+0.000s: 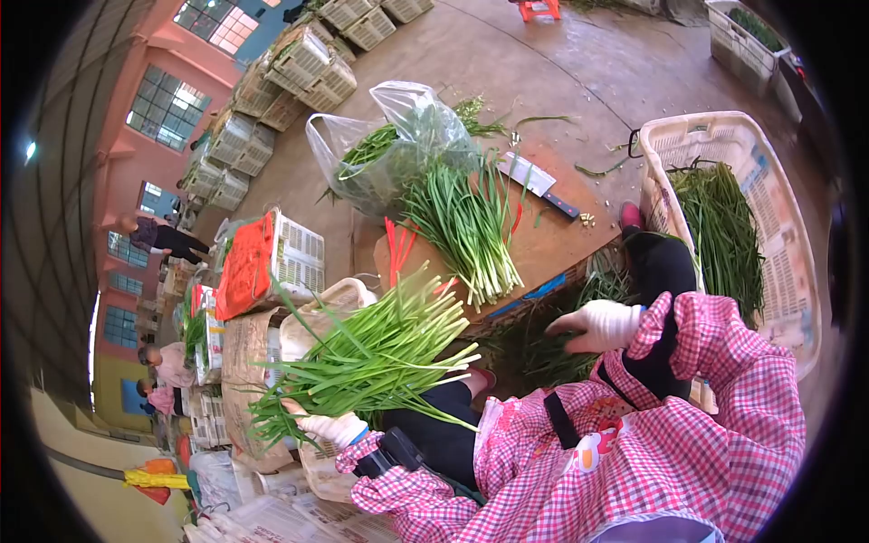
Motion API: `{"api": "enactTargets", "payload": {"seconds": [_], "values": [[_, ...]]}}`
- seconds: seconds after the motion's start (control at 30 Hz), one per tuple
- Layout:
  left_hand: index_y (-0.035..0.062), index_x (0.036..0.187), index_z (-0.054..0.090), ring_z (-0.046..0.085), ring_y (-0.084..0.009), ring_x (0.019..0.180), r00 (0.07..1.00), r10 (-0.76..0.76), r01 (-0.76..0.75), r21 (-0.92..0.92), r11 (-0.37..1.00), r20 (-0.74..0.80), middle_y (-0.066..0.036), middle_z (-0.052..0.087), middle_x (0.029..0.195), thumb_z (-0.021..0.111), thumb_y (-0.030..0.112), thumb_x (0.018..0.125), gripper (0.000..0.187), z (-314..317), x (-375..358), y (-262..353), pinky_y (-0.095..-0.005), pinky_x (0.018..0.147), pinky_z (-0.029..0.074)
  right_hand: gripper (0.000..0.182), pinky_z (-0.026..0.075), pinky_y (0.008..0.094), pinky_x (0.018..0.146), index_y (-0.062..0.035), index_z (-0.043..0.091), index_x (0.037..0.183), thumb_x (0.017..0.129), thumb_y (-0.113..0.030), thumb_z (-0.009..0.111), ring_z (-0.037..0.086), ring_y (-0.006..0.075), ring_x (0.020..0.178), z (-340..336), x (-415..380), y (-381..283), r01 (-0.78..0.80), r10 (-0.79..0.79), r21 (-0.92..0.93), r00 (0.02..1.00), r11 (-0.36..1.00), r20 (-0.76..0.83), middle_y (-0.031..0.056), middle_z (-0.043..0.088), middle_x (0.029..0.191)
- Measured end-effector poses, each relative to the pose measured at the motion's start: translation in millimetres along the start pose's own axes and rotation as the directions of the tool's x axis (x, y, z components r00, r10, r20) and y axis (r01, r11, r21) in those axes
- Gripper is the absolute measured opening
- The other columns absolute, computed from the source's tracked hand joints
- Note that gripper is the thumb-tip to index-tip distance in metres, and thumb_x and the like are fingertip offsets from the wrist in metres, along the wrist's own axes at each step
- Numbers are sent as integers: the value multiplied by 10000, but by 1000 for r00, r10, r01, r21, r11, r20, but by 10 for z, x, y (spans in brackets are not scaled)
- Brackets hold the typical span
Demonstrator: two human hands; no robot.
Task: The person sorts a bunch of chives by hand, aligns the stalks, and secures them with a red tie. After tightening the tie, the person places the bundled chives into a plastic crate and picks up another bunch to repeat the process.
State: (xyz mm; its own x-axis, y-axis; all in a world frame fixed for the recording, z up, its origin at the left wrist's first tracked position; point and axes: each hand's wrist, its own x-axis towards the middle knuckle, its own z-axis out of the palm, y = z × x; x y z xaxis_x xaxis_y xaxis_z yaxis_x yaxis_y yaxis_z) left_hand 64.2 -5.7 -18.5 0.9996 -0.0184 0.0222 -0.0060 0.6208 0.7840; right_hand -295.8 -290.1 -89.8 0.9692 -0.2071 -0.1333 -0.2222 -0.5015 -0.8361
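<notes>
My left hand (328, 427), white wrapping around it, grips the leafy end of a loose bunch of garlic chives (380, 353). The pale stems fan out over my lap, and the leaves hide part of my fingers. My right hand (597, 326), also wrapped in white, holds nothing that I can see; its fingers stretch out above loose greens (552, 348) beside my knee. On the wooden board (561, 244) in front lies another bunch of chives (466, 231), with red ties (398, 249) at its left and a cleaver (539, 184) at its right.
A clear plastic bag (389, 149) with greens stands at the board's far side. To my right is a large white basket (787, 262) of long greens. Stacked crates (299, 253) and a red cloth (244, 267) are at the left. Other people (163, 237) are farther off.
</notes>
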Motion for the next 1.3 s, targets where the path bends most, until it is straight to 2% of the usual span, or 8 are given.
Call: {"api": "enactTargets", "payload": {"seconds": [0.1, 0.27, 0.5, 0.57, 0.8, 1.0, 1.2, 1.3], "values": [[71, 1195, 550, 527, -259, 1079, 999, 8, -6, -41, 999, 32, -78, 550, 1226, 598, 465, 827, 541, 2, -31, -22, -422, 937, 425, 377, 491, 263, 556, -75, 524, 1244, 880, -164, 569, 565, 113, 599, 136, 270, -389, -295, 216, 813, 953, 502, 212, 67, 606, 712], [79, 1271, 489, 530, -255, 1084, 977, 132, -133, -7, 991, 166, -95, 509, 1276, 483, 429, 911, 502, 146, -179, -3, -421, 941, 441, 323, 439, 320, 459, -46, 471, 1221, 913, -140, 497, 529, 199, 499, 613, 804, -561, -271, 35, 919, 956, -285, 292, 57, 557, 629], [69, 1153, 538, 553, -225, 1053, 878, 20, 40, -114, 993, 477, -79, 572, 1145, 561, 375, 884, 407, 397, -372, 47, -426, 935, 454, 240, 315, 263, 391, -120, 522, 1052, 896, -294, 577, 390, 110, 384, 780, 998, -686, -225, -81, 948, 974, -224, 212, -3, 443, 492], [56, 1128, 538, 555, -223, 1041, 920, 165, -202, 69, 977, 355, -73, 578, 1106, 547, 371, 894, 393, 466, -424, -17, -426, 932, 454, 252, 364, 281, 393, -96, 538, 1029, 889, -301, 586, 410, 120, 379, 812, 987, -647, -190, -51, 965, 982, -182, 183, 6, 456, 480], [68, 1143, 535, 540, -240, 1065, 937, -68, 102, -83, 991, 342, -70, 577, 1114, 532, 399, 891, 416, 317, -323, -205, -466, 967, 418, 311, 475, 301, 450, -18, 570, 947, 884, -323, 570, 475, 128, 399, 862, 682, -429, -70, -248, 997, 967, -36, 59, 19, 456, 442], [94, 1142, 553, 544, -233, 1059, 890, -209, 276, -114, 954, 405, -53, 576, 1129, 526, 370, 903, 367, 504, -440, -255, -492, 975, 412, 346, 388, 263, 410, -37, 619, 1031, 804, -287, 694, 448, 90, 397, 387, 345, -349, -319, -235, 887, 883, 334, 406, 7, 518, 530], [112, 1145, 557, 561, -237, 1032, 901, -182, 266, -170, 949, 393, -51, 572, 1148, 524, 381, 905, 362, 397, -318, -271, -498, 980, 410, 185, 428, 272, 484, -42, 646, 838, 827, -226, 654, 552, 112, 563, 43, 59, 61, -442, 59, 446, 759, 778, 649, 0, 582, 637], [111, 1137, 556, 559, -231, 1024, 950, 114, -121, 7, 993, 289, -56, 561, 1154, 532, 383, 902, 360, 257, -215, -254, -474, 968, 418, 239, 480, 388, 569, -66, 653, 789, 764, -303, 628, 599, 256, 612, 12, -190, 405, 16, 213, -468, 876, 883, 432, 82, 627, 677]]}}
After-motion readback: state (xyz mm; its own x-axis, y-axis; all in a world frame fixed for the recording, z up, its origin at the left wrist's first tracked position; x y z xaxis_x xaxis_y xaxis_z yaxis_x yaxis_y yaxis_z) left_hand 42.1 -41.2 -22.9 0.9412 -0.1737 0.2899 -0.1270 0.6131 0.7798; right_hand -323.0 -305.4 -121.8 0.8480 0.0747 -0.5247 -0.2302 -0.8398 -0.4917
